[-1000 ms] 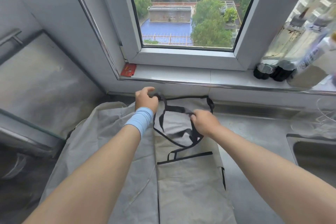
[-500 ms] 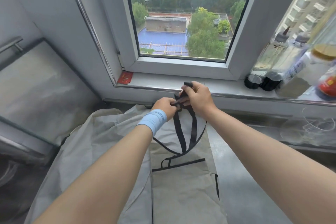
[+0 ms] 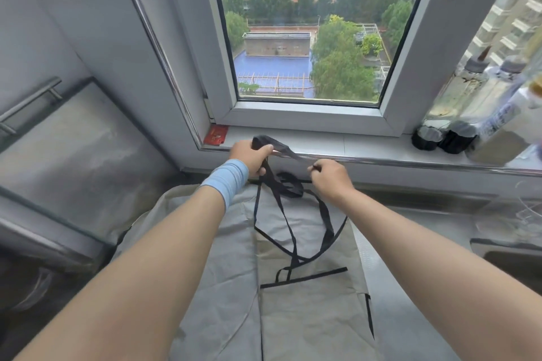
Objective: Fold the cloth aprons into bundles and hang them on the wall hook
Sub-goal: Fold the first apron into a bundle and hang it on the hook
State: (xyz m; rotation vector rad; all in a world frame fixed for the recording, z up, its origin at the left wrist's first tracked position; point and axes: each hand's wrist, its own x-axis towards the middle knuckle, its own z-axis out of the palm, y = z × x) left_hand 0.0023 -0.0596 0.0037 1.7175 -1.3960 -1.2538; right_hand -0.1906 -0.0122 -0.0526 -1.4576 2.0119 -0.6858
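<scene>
The left hand (image 3: 251, 155) is gripping bunched black straps (image 3: 289, 208) while the right hand (image 3: 331, 177) is pinching one strap taut. The apron (image 3: 311, 302) is lying folded on the counter (image 3: 410, 272). Loose loops hanging below could be snagging or knotting if pulled unevenly.
</scene>
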